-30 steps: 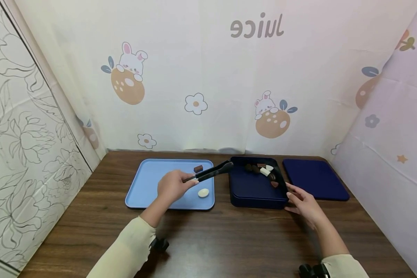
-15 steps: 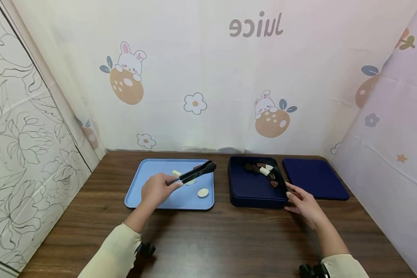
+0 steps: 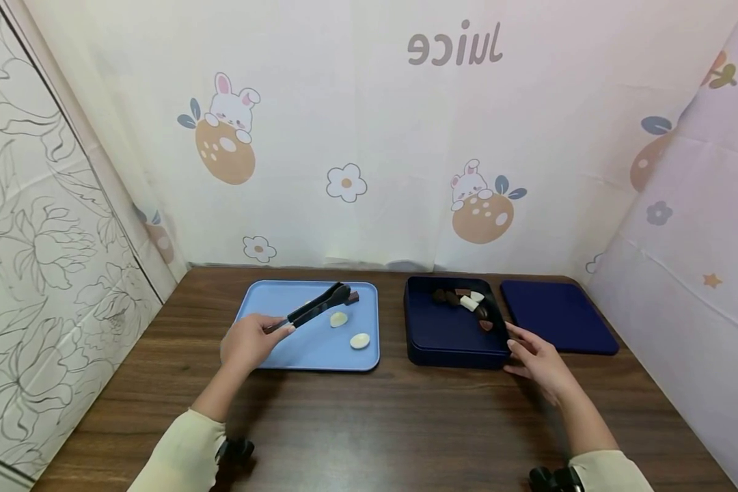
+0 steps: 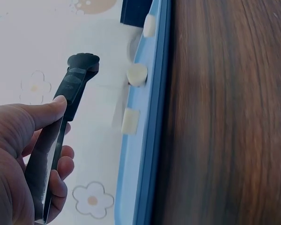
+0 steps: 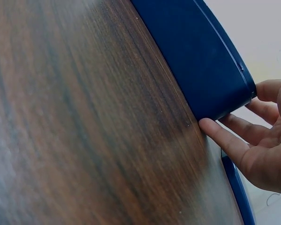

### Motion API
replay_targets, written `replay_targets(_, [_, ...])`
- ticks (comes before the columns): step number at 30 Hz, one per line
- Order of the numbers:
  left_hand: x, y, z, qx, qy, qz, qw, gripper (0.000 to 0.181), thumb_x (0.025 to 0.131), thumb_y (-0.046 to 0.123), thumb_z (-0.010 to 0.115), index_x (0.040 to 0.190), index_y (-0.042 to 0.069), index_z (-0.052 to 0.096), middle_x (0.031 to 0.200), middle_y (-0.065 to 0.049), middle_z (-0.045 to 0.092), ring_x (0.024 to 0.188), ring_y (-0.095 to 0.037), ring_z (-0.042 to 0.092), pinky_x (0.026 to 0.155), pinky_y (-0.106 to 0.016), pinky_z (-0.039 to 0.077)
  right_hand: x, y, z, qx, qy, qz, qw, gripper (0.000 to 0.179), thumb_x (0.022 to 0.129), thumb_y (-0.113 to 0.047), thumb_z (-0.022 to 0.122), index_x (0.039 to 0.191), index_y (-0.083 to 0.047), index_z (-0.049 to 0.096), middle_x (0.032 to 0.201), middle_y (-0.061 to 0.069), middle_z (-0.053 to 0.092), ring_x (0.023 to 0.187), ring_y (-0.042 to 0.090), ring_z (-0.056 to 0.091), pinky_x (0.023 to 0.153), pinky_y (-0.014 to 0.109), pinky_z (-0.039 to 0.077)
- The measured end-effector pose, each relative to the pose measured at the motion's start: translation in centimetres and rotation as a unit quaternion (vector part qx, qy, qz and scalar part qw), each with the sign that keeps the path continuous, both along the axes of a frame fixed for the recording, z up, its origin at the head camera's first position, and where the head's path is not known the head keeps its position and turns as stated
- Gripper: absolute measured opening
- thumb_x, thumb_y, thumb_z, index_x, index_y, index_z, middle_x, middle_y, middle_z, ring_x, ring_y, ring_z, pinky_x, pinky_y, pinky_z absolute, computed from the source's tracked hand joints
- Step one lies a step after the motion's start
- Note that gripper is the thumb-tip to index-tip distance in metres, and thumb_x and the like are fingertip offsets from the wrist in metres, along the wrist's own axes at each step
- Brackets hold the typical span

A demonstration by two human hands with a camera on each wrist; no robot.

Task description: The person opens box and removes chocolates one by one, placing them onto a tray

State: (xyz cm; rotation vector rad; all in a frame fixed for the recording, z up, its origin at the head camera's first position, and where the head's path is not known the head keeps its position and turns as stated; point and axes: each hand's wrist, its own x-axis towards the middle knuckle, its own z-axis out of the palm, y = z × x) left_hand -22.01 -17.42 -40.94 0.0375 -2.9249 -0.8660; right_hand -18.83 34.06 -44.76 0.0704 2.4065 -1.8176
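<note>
In the head view my left hand (image 3: 249,342) grips black-tipped tongs (image 3: 320,303) above the light blue tray (image 3: 326,359). Their tips stand close together, with nothing visible between them. On the tray lie a white oval chocolate (image 3: 359,341), a cream chocolate (image 3: 338,319) and a brown chocolate (image 3: 353,298) just beyond the tips. A pale block (image 4: 130,121) shows in the left wrist view; the tongs mostly cover it in the head view. My right hand (image 3: 538,362) touches the right side of the navy box (image 3: 455,359) with fingers spread at its front corner.
Several brown and white chocolates (image 3: 469,303) sit along the back and right inside the box. A flat navy lid (image 3: 556,318) lies to the box's right. The wooden table (image 3: 393,424) meets a printed curtain (image 3: 375,137) behind and at the right.
My left hand has moved left with the tongs, from near the box to over the tray, uncovering the cream chocolate. My right hand and the box have stayed still.
</note>
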Motion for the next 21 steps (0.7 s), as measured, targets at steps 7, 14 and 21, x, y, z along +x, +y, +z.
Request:
replay_targets(7, [0.4, -1.4, -0.2, -0.01, -0.01, 0.026, 0.9996, 0.045, 0.087, 0.053, 0.068, 0.119, 0.022, 0.073, 0.118, -0.012, 0.068, 0.076, -0.022, 0.055, 0.05, -0.032, 0.035, 0.0, 0.1, -0.1, -0.002, -0.004, -0.003, 1.0, 0.058, 0.106, -0.02, 0.043, 0.156, -0.004, 0.019, 0.148, 0.033, 0.024, 0.122, 0.038, 0.04, 0.086, 0.041, 0.053])
replay_targets(14, [0.5, -2.8, -0.2, -0.013, -0.028, 0.052, 0.9982, 0.052, 0.087, 0.055, 0.067, 0.124, 0.019, 0.07, 0.118, -0.019, 0.067, 0.074, -0.024, 0.054, 0.048, -0.033, 0.033, 0.0, 0.0, 0.0, -0.014, -0.011, 0.0, 0.9998, 0.058, 0.106, -0.019, 0.043, 0.156, -0.004, 0.018, 0.15, 0.035, 0.019, 0.13, 0.046, 0.03, 0.087, 0.042, 0.052])
replay_targets(21, [0.8, -4.2, -0.8, -0.022, -0.037, 0.069, 0.9967, 0.057, 0.086, 0.061, 0.064, 0.125, 0.02, 0.069, 0.124, -0.021, 0.063, 0.082, -0.028, 0.06, 0.048, -0.034, 0.037, 0.0, 0.1, 0.0, -0.009, -0.008, -0.001, 0.9999, 0.059, 0.106, -0.024, 0.045, 0.156, -0.005, 0.019, 0.149, 0.033, 0.023, 0.125, 0.041, 0.035, 0.087, 0.04, 0.053])
